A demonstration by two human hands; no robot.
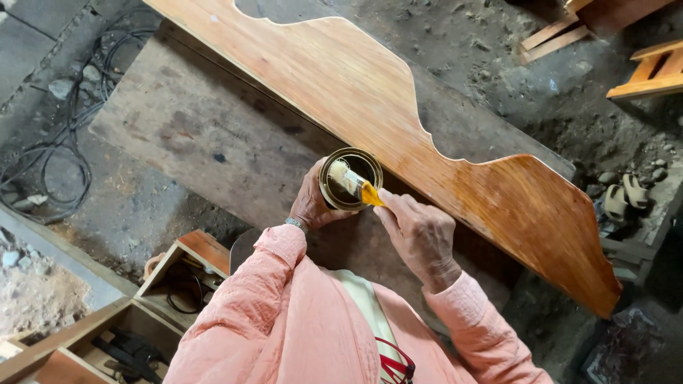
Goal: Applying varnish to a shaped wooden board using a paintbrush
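Observation:
My left hand (313, 205) grips a round metal tin (351, 178) with a brass-coloured rim, held open side up. In my right hand (420, 231) is a brush with a yellow handle (358, 186); its pale bristles rest inside the tin's mouth. Both hands hover over a worn grey board (206, 135). Just beyond them lies a long glossy orange-brown wooden panel (370, 107) with a wavy cut edge, running from the top left to the lower right. My pink sleeves fill the lower middle of the view.
A wooden toolbox (92, 334) with dark tools stands at the lower left. Black cables (50, 163) lie coiled on the floor at left. Wooden furniture parts (647, 71) sit at the top right, sandals (626, 195) at right on rough dirt ground.

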